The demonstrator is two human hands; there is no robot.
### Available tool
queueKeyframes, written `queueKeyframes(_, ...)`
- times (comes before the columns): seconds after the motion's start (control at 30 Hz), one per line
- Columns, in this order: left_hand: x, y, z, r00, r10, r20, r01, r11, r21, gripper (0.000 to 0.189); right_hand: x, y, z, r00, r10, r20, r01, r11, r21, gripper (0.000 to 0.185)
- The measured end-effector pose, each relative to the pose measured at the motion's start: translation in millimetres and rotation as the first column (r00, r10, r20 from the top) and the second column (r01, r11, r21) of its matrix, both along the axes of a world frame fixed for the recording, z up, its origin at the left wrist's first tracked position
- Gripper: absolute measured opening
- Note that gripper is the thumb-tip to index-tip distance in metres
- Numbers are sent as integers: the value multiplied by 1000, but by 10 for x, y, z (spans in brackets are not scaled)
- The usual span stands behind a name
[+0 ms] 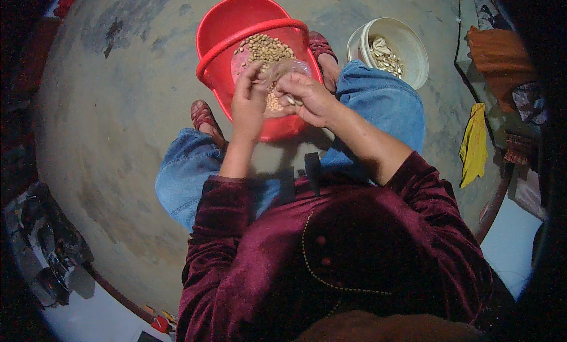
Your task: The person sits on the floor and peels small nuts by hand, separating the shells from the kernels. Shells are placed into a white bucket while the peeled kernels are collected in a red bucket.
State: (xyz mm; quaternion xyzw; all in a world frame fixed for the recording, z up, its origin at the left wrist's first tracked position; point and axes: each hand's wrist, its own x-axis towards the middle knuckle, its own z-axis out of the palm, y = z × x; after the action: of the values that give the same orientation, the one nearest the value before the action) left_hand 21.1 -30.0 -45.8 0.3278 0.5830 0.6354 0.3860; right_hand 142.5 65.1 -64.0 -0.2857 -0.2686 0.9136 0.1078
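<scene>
A red plastic basket (215, 83) with a thick hoop handle (248, 36) stands on the floor between my feet. Brown seeds, perhaps beans or nuts, (268, 50) are heaped in its far part. Paler, smaller seeds (273, 102) lie in its near part, seen between my hands. A clear plastic bag (292, 67) lies in the basket just beyond my hands. My left hand (250, 94) is raised over the basket, its fingers blurred and bent near the bag; whether they grip anything is unclear. My right hand (310, 98) is curled around a few pale seeds (294, 100).
A whitish bucket (418, 54) holding pale shells or husks (386, 58) stands beyond my right knee. A yellow cloth (474, 145) and an orange-brown cloth (500, 67) lie at the right. Dark clutter (48, 240) sits at the lower left on the concrete floor (119, 134).
</scene>
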Motion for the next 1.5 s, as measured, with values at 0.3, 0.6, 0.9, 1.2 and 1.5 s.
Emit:
queueKeyframes(0.3, 14, 51, -2, 982, -43, 183, 53, 997, -49, 79, -83, -201, 39, 998, 46, 41, -51, 242, 969, 23)
queueKeyframes(0.6, -32, 45, -73, 984, 50, 169, -33, 994, -101, 33, -1, -6, 107, 998, 50, -30, -36, 932, 360, 16)
queueKeyframes(0.9, 57, 46, 1, 989, 25, 147, -14, 997, -81, 16, -8, 12, 122, 996, -81, -49, 95, 846, 525, 15)
queueKeyframes(1.2, 53, 41, 0, 988, 29, 150, -19, 997, -71, 17, -15, 12, 100, 990, -118, -77, 141, 783, 605, 15)
queueKeyframes(1.5, 16, 16, 5, 991, 5, 131, 8, 995, -102, 14, -14, 62, 73, 996, -87, 5, 64, 772, 633, 4)
